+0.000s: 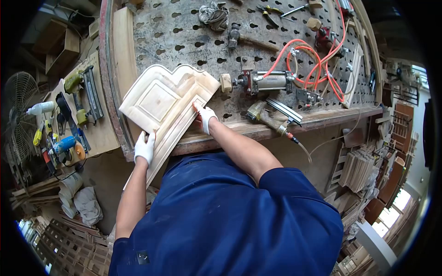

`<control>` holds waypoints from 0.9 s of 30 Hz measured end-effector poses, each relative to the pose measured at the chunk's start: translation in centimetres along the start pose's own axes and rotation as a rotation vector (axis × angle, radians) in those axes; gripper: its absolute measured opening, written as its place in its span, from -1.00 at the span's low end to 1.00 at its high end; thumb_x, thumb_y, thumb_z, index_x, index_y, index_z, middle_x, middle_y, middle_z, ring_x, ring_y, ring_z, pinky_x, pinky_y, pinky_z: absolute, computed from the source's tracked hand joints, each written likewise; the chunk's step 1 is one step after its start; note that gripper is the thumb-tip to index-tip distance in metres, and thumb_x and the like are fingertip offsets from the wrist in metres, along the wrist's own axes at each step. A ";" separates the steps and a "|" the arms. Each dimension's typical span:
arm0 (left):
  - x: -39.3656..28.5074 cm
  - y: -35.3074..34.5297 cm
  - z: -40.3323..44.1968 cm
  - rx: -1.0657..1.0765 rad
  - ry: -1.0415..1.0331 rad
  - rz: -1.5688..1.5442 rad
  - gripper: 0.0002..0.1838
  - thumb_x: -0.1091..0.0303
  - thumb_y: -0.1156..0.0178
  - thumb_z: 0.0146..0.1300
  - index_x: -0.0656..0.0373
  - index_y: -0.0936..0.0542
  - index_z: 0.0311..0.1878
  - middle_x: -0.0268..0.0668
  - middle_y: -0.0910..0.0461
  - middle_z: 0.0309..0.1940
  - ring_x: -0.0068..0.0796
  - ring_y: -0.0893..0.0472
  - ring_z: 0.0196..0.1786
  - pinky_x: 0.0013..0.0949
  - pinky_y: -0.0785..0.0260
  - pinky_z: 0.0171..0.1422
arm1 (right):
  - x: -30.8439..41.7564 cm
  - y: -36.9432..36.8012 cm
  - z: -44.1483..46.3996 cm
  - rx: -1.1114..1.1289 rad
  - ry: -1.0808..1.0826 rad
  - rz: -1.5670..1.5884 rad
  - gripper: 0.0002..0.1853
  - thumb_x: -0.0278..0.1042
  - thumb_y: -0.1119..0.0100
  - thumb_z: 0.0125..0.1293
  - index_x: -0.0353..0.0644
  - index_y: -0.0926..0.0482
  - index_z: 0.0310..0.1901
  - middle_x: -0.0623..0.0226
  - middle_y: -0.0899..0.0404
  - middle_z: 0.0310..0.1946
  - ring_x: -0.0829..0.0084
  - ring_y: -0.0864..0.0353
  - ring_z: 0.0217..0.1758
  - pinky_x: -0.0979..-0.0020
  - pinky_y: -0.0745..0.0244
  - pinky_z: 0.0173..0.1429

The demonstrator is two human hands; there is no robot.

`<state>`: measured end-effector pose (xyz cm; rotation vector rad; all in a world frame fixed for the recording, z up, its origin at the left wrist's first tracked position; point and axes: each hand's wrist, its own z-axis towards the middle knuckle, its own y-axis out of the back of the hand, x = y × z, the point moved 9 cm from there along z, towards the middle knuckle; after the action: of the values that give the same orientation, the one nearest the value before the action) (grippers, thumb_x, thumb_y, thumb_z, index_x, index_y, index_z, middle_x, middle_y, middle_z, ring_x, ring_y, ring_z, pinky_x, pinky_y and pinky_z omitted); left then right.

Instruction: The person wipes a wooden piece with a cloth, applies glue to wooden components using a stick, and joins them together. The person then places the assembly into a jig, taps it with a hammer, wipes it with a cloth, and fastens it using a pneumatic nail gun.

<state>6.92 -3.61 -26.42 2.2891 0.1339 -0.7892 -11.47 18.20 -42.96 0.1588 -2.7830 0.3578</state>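
A pale carved wooden panel (156, 99) with a scalloped top edge and a raised square centre lies tilted over the bench's front left corner. Along its lower side runs a long wooden moulding strip (171, 138), which sticks out past the bench edge; whether the two are joined I cannot tell. My left hand (145, 148), in a white glove, grips the panel's near edge beside the strip. My right hand (206, 117), also gloved, has its fingers closed over the strip's far end. Its fingertips are partly hidden.
On the perforated metal bench (179, 34) are a pneumatic cylinder (270, 82), a wooden block (226, 83), a hammer (251, 40), pliers (269, 17), red air hoses (317, 64) and a nail gun (264, 115). A side table (105, 131) at left holds more tools beside a fan (20, 115).
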 end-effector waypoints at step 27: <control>-8.6 -9.7 -12.8 0.455 -0.412 -0.943 -0.28 -0.21 -0.28 0.26 0.14 -0.39 0.26 -0.40 -0.49 0.08 -0.54 -0.46 0.14 -0.32 -0.32 0.27 | 5.2 11.2 -43.7 0.168 0.917 0.123 -0.61 -0.52 -0.46 0.13 -0.21 -0.59 0.01 0.39 -0.68 -0.19 0.54 -0.66 -0.17 0.47 -0.62 -0.10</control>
<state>3.48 13.06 -19.92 2.3579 0.9698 -1.9045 -4.57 40.17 -3.79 -0.1187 -1.8591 0.5304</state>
